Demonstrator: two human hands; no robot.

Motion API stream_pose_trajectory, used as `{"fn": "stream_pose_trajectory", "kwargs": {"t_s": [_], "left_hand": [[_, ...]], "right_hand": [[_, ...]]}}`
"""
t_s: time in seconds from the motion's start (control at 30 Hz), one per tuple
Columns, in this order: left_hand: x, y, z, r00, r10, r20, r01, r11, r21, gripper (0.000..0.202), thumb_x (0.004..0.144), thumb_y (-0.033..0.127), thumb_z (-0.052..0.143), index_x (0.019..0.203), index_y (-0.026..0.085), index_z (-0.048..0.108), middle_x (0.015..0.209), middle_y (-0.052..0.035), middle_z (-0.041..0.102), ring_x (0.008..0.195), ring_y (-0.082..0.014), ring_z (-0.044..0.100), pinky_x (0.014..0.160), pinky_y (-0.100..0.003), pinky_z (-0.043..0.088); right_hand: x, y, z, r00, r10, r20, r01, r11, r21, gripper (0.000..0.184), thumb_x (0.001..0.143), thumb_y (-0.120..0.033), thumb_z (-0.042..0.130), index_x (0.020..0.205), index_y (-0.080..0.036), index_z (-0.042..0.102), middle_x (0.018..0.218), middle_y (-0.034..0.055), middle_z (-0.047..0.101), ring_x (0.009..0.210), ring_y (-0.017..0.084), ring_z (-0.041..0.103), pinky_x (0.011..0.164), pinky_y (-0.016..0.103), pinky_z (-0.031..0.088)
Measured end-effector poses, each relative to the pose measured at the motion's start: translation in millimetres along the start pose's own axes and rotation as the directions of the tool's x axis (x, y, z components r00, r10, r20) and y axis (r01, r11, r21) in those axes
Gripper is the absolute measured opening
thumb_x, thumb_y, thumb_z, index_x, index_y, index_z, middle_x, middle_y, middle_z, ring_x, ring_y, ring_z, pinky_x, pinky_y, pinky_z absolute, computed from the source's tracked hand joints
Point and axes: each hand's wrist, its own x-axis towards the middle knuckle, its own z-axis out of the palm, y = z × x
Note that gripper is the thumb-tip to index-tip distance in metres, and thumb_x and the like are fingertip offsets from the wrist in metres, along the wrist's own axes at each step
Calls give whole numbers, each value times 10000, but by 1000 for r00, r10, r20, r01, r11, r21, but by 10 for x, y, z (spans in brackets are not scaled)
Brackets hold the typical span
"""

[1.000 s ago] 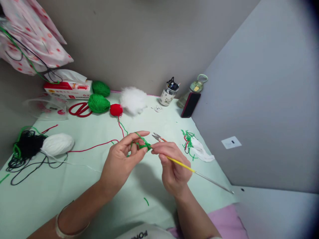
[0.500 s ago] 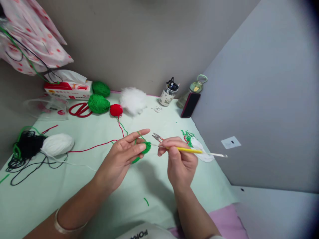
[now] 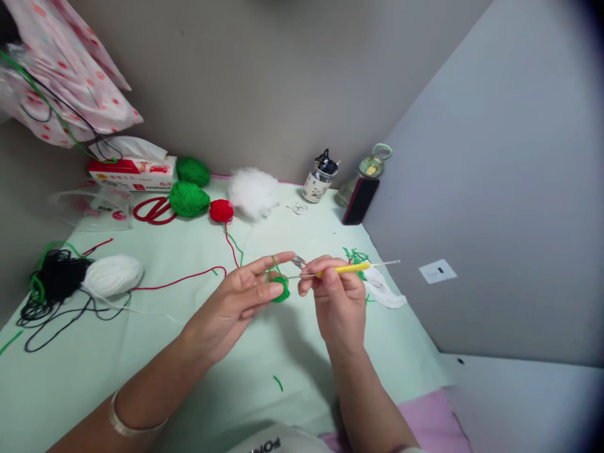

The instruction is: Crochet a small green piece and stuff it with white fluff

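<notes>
Between thumb and fingers, my left hand [image 3: 240, 299] pinches a small green crochet piece [image 3: 281, 290]. Its index finger is stretched out to the right, with green yarn [image 3: 274, 265] running up toward it. My right hand [image 3: 340, 302] grips a crochet hook [image 3: 346, 269] with a yellow handle, held pen-like and nearly level. The hook's thin metal shaft reaches left to the green piece; whether its tip is inside a stitch is too small to tell. Small thread snips [image 3: 299, 261] lie on the table behind the hands, partly hidden by them.
At the back stand a tissue box [image 3: 134, 174], green yarn balls [image 3: 189, 199], red-handled scissors [image 3: 153, 211], a red yarn ball [image 3: 221, 211], white stuffing [image 3: 255, 192], a pen cup [image 3: 319, 181], a bottle and a phone [image 3: 361, 201]. Black yarn [image 3: 61, 275] and white yarn [image 3: 114, 275] lie left; green scraps [image 3: 357, 258] lie right.
The right hand's hook has tilted, its rear end now higher and further left. The left hand has shifted slightly right, its index finger still extended and the green piece turned a little.
</notes>
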Motion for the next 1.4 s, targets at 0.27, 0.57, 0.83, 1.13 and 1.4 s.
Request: {"fn": "stream_pose_trajectory", "kwargs": {"t_s": [0.27,0.57,0.83,1.13,1.4], "left_hand": [[11,-69,42,988,136,-67,-130,988,80,423,795,285,875,1207,312,782,869,9,630,878,-147,602,852,-274,468],[4,-68,28,971,230,-65,-182,888,422,448,863,341,808,1298,357,702,1011,8,627,1002,-189,582,906,-315,448],[13,-121,58,979,178,-94,-160,972,172,571,872,355,811,1406,286,620,941,-1,669,954,-187,615,926,-325,437],[15,-40,-1,997,-27,74,36,991,-129,582,807,232,808,1370,182,671,948,-57,671,688,-84,465,508,-174,263],[26,-107,41,994,106,15,-107,987,122,531,843,278,805,1358,298,676,941,-9,601,653,-86,407,512,-200,296]], "right_hand": [[-19,69,49,997,13,79,-16,999,31,163,982,-349,666,930,-256,789,879,30,739,798,159,679,682,281,546],[32,79,76,970,241,-29,-232,957,175,243,882,-475,768,843,-236,761,794,22,738,654,127,596,616,248,503],[-13,108,113,982,186,-13,-181,966,186,165,911,-394,761,872,-246,822,813,9,724,646,93,605,638,221,510],[33,62,60,964,267,21,-261,919,296,205,897,-409,770,817,-221,780,735,2,677,597,96,568,545,204,486],[-20,98,62,979,189,78,-201,959,200,193,938,-416,726,859,-250,783,809,7,696,679,112,587,620,230,489]]}}
